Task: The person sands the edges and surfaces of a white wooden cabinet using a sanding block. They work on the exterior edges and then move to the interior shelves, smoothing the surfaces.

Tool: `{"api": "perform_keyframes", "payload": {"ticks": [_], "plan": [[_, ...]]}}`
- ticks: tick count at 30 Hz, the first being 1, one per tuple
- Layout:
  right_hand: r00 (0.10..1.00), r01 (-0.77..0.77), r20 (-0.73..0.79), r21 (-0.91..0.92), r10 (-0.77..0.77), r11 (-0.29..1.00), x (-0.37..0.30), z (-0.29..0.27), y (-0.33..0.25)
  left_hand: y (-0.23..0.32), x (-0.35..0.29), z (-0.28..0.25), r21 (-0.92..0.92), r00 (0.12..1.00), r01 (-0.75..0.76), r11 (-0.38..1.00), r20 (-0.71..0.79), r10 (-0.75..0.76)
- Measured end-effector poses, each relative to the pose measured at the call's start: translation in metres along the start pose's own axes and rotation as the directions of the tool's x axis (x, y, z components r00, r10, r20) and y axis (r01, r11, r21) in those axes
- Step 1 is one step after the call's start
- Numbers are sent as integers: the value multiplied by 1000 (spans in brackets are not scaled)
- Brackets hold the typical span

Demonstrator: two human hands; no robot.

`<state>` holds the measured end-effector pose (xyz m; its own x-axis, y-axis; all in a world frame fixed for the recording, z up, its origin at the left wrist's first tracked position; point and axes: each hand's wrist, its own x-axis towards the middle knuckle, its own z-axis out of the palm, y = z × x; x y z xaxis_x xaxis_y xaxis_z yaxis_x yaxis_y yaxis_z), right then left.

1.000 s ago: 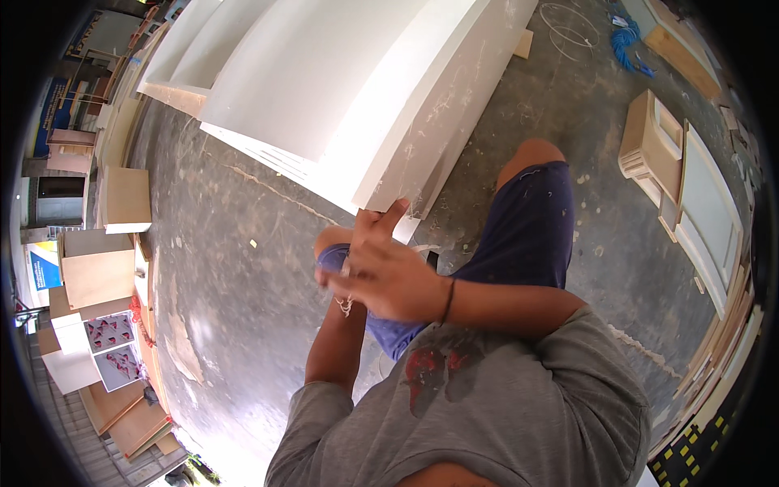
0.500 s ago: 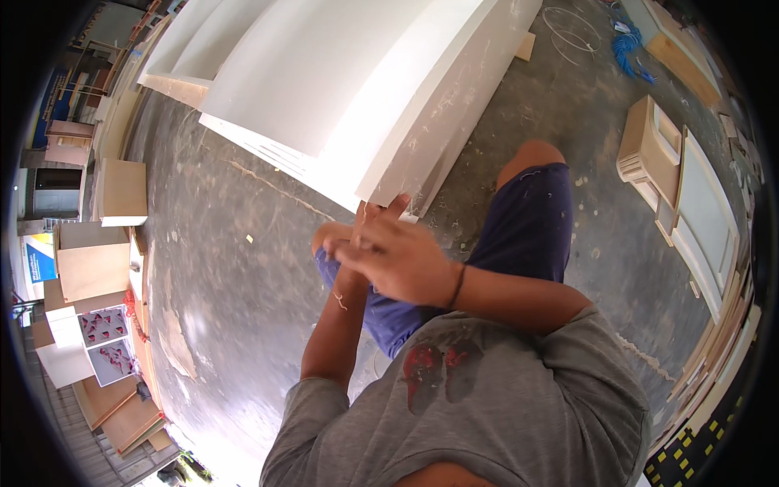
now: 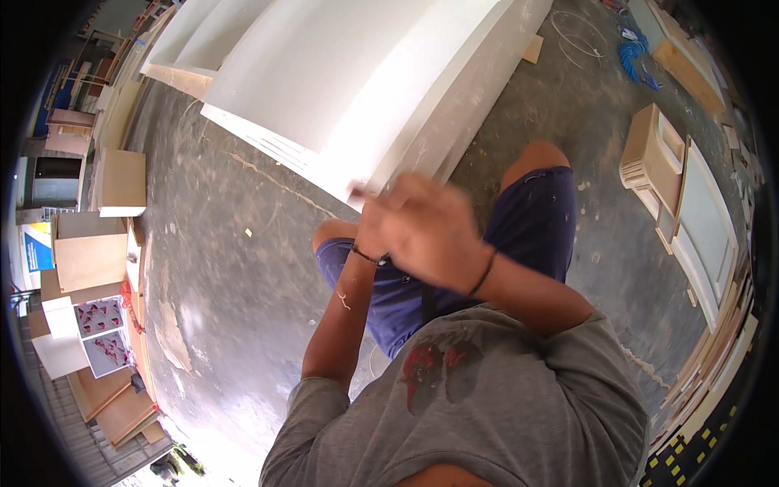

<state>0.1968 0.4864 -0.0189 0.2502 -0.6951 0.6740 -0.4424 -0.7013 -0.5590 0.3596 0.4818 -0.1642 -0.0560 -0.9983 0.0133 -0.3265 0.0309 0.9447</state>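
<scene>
My right hand (image 3: 438, 239) crosses in front of my left hand (image 3: 372, 231), near the close corner of a large white curved panel piece (image 3: 324, 89). The right hand's fingers are smeared by motion, so their pose does not show. Most of the left hand's fingers are hidden behind the right hand. A small dark reddish blur (image 3: 355, 193) shows just beyond the left hand; I cannot make out what it is. Both hands look to be in front of the panel's near end, and whether they touch it cannot be told. A thin pale shaving (image 3: 344, 299) clings to my left forearm.
Cardboard-coloured boxes (image 3: 93, 256) and boards line the left side. On the right lie a curved wooden frame piece (image 3: 653, 150) and stacked strips (image 3: 714, 357). A coiled blue hose (image 3: 633, 61) and a thin wire loop (image 3: 578, 36) rest on the concrete floor (image 3: 243, 268).
My right hand has shifted a little to the right, and its outstretched fingers have drawn in and blurred. The left hand's fingers, partly visible before near the panel's corner, are now mostly covered.
</scene>
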Motion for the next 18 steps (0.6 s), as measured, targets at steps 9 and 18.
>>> {"api": "perform_keyframes", "payload": {"ticks": [9,18], "plan": [[993,98,70,-44,-95,994,-19,27,-11,83,-1,21,-316,992,73,946,-73,-101],[986,-162,-94,-293,140,942,13,-13,58,51,12,4,-255,988,88,963,145,-52]]}}
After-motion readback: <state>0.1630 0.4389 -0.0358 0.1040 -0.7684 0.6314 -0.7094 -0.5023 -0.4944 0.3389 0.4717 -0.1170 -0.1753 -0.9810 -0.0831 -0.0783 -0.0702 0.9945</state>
